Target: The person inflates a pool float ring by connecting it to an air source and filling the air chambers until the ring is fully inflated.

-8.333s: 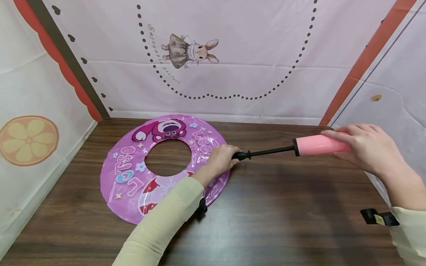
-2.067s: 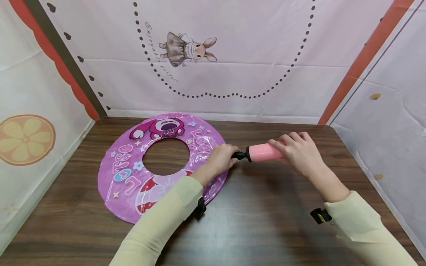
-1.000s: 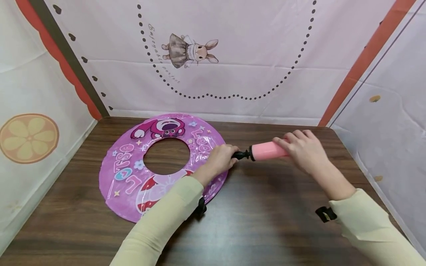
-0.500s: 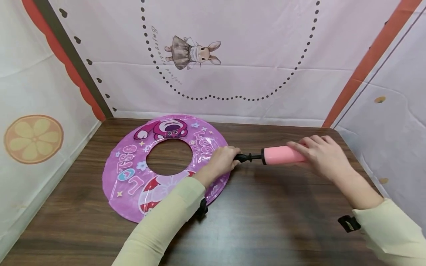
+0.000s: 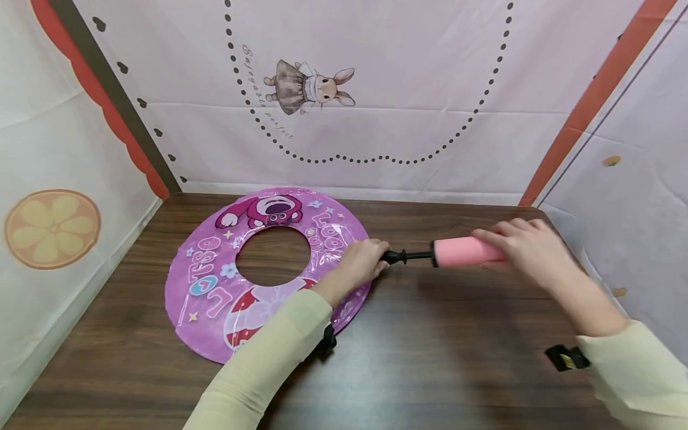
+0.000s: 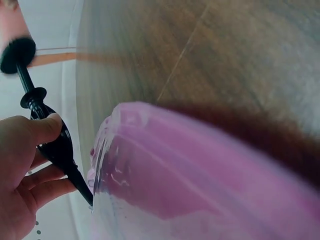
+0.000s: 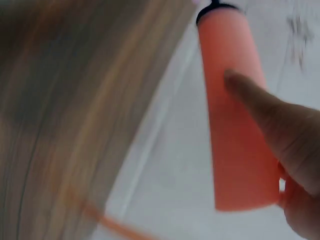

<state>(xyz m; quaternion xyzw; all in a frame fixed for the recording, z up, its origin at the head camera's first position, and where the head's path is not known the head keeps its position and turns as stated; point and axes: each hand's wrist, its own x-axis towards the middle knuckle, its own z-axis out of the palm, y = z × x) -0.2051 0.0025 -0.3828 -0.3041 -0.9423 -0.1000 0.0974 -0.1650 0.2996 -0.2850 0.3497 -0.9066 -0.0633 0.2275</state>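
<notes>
A purple swim ring [image 5: 185,292] with a printed bear and lettering lies flat on the table, its right side partly covered by my left arm. At its right edge my left hand [image 5: 362,263] grips the black nozzle end [image 6: 59,145] of a hand pump, thumb and fingers around it. In the left wrist view the nozzle's thin tip meets the ring's edge [image 6: 160,170]. A short length of black rod shows between the nozzle end and the pump's pink barrel [image 5: 464,251]. My right hand [image 5: 529,254] holds that barrel, its thumb lying along the pink side [image 7: 225,130] in the right wrist view.
The brown wooden table [image 5: 430,364] ends at a fabric backdrop [image 5: 408,77] behind, with side panels [image 5: 48,143] at left and right. Both wrists wear black camera mounts, such as the one [image 5: 567,358] at my right sleeve.
From far right, my right hand came left with the barrel, close to the nozzle end; over the last second it slid right again, baring more rod. My left hand stays at the ring.
</notes>
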